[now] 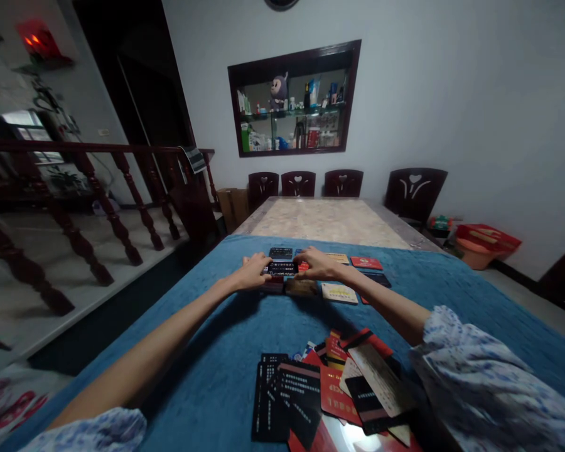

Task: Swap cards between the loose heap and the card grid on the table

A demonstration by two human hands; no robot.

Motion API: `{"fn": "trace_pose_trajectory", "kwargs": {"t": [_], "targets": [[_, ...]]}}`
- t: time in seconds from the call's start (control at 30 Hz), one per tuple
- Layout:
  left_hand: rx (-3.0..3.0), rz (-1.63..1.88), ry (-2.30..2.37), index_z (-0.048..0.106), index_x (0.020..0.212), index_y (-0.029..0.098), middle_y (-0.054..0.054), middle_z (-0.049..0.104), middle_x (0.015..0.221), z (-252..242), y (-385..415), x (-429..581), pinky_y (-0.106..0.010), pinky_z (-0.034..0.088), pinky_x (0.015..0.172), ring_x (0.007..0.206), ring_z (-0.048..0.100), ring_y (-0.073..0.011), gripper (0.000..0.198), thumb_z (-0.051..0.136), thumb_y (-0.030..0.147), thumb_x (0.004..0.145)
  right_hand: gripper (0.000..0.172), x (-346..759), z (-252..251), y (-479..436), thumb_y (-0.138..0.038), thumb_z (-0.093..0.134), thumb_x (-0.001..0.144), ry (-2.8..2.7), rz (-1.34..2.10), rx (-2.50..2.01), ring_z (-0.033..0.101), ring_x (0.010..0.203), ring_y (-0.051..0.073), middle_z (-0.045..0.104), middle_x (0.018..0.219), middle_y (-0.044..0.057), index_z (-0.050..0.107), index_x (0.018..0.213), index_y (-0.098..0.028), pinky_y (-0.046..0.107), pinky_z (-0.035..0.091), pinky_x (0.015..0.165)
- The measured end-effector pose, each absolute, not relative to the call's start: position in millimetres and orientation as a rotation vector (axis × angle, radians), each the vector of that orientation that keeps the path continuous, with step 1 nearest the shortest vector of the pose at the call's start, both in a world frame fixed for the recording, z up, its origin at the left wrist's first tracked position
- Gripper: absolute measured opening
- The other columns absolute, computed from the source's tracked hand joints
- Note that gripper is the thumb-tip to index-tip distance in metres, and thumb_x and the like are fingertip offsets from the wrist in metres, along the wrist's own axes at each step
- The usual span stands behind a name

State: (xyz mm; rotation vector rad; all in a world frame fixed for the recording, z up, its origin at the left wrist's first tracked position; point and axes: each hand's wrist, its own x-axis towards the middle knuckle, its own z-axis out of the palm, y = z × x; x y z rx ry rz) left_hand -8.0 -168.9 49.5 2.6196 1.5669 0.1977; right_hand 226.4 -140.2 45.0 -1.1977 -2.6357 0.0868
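Your left hand (254, 272) and right hand (317, 263) pinch the black card (282, 269) by its 2 ends among the laid-out cards (339, 293) on the blue cloth (228, 358), where an uneven pull could knock the brown card (301, 288) nearby askew.

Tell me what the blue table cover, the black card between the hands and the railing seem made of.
Blue table cover: probably fabric, matte with a soft, napped look. Black card: likely plastic or coated paper, smooth, with crisp pale print. Railing: perhaps varnished wood, dark red, turned shapes, faint sheen.
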Motion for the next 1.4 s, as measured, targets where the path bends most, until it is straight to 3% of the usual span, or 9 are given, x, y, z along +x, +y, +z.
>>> {"fn": "trace_pose_trajectory", "kwargs": {"t": [0.4,0.73,1.1,1.4], "targets": [[2.638,0.173,1.641,0.054,0.128,0.019,-0.013,0.056,0.125,42.1,-126.3,-3.6,-0.049,0.038,0.103,0.123,0.049,-0.03,0.043,0.054,0.023,0.085,0.045,226.9,44.8,-92.4,-0.043,0.071,0.073,-2.657,0.164,-1.252,0.061,0.093,0.025,0.071,0.103,0.01,0.073,0.109,-0.016,0.029,0.044,0.073],[2.624,0.166,1.697,0.056,0.127,0.02,-0.013,0.055,0.129,39.0,-92.3,0.3,-0.049,0.04,0.103,0.124,0.049,-0.0306,0.045,0.054,0.023,0.083,0.037,223.7,42.8,-61.3,-0.034,0.069,0.073,-2.663,0.168,-1.284,0.064,0.091,0.022,0.072,0.101,0.006,0.073,0.106,-0.017,0.026,0.044,0.071],[2.584,0.143,1.769,0.058,0.124,0.018,-0.014,0.056,0.129,31.4,-64.5,4.8,-0.048,0.041,0.104,0.123,0.05,-0.0301,0.043,0.053,0.021,0.082,0.055,218.1,32.8,-34.7,-0.043,0.07,0.077,-2.67,0.06,-1.475,0.059,0.107,0.028,0.07,0.113,0.011,0.065,0.126,-0.02,0.031,0.046,0.082],[2.566,0.227,1.67,0.063,0.116,0.014,-0.011,0.061,0.12,15.4,-35.0,2.4,-0.032,0.046,0.101,0.113,0.058,-0.025,0.04,0.056,0.014,0.076,0.049,211.0,21.8,-13.0,-0.047,0.073,0.075,-2.68,0.078,-1.549,0.058,0.108,0.03,0.071,0.107,0.01,0.07,0.118,-0.023,0.034,0.046,0.087]]}}
